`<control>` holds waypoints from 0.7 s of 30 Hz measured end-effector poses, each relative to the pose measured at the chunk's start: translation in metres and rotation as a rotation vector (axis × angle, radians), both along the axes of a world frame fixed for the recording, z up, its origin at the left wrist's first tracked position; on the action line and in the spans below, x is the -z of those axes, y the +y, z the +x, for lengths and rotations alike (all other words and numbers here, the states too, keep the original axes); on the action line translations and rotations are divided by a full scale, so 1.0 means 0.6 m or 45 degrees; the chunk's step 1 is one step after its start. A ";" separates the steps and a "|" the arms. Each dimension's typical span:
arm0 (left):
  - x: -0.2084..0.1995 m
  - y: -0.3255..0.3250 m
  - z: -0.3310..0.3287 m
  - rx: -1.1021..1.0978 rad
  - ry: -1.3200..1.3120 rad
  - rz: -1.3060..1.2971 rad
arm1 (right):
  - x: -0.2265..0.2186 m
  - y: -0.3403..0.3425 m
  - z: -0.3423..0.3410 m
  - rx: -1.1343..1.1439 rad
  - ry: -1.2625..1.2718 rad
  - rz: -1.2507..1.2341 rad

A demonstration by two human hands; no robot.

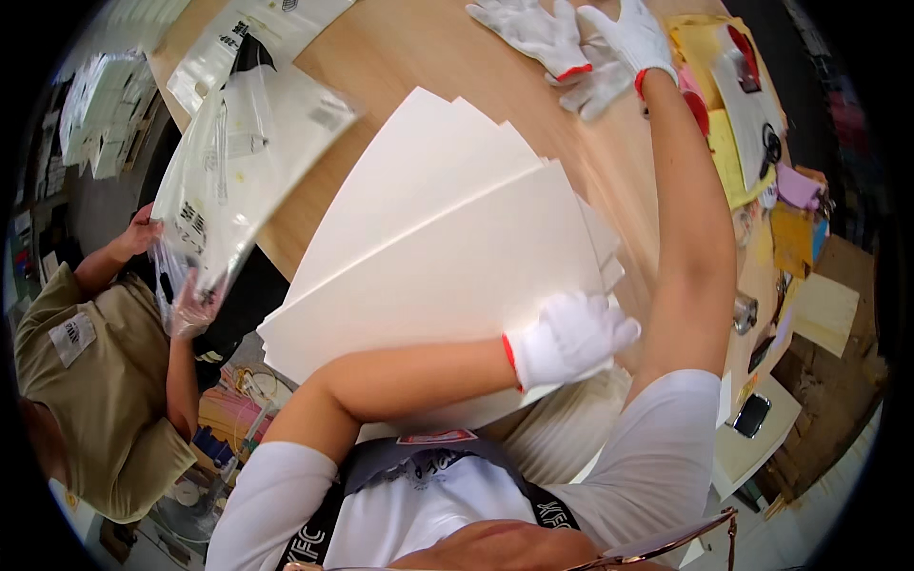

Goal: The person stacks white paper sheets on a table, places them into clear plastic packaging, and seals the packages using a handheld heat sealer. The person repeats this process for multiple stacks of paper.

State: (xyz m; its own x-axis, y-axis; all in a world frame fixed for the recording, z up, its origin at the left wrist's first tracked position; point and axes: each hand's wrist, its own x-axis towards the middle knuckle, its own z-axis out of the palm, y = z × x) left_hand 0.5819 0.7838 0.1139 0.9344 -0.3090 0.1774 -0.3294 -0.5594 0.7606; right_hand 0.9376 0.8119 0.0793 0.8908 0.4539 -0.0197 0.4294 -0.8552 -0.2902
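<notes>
A fanned stack of large white sheets (428, 247) lies in front of me on the wooden table. My left hand (566, 338), in a white glove with a red cuff, rests on the sheets near their right edge. Its fingers are curled, and whatever may be in them is hidden. My right hand (628, 38), gloved the same way, reaches to the far side of the table with fingers stretched out, partly cut off by the picture's edge. Beside it lies a loose white glove (533, 38), and a greyish glove (595, 81) lies partly under the hand.
On the left, a person (105, 381) holds a large clear plastic bag (238, 162) over the table edge. Another plastic bag (271, 29) lies behind it. Yellow papers (728, 157), a metal cylinder (745, 312) and a phone (751, 416) are at the right.
</notes>
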 end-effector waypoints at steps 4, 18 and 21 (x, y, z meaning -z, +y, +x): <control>0.011 -0.006 -0.005 -0.078 0.013 0.021 | 0.087 0.059 0.111 0.056 -0.325 -0.062; 0.005 0.008 0.001 0.076 0.107 -0.226 | 0.073 0.058 0.325 -0.185 -0.434 -0.629; 0.000 0.013 0.003 0.131 0.142 -0.063 | 0.038 0.054 0.227 -0.154 -0.320 -0.486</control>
State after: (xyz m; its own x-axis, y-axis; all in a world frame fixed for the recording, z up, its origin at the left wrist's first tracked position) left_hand 0.5836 0.7918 0.1141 0.9129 -0.3977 0.0917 -0.2949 -0.4877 0.8217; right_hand 1.0741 0.8443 0.0566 0.8305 0.5570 0.0043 0.5492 -0.8201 0.1610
